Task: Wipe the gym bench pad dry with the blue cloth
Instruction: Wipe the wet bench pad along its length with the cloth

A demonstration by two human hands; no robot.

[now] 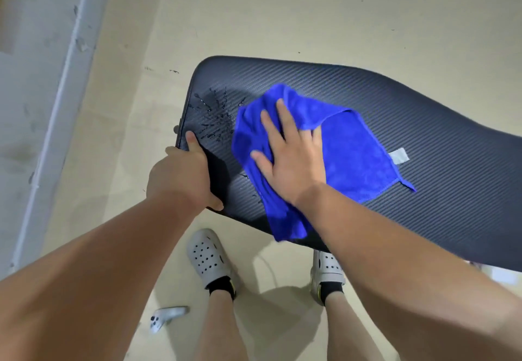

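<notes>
The dark ribbed gym bench pad (pixel 423 123) runs from the centre to the right edge. Water droplets (pixel 213 119) glisten on its left end. A blue cloth (pixel 353 151) with a white tag lies spread on the pad, one corner hanging over the near edge. My right hand (pixel 288 154) presses flat on the cloth with fingers spread, just right of the droplets. My left hand (pixel 183 174) grips the pad's near left corner, thumb on top and fingers curled under the edge.
Beige floor (pixel 282 15) surrounds the bench. A white wall with a baseboard (pixel 56 106) runs along the left. My feet in grey clogs (pixel 207 257) stand under the pad's near edge. A small white controller (pixel 165 317) lies on the floor at bottom left.
</notes>
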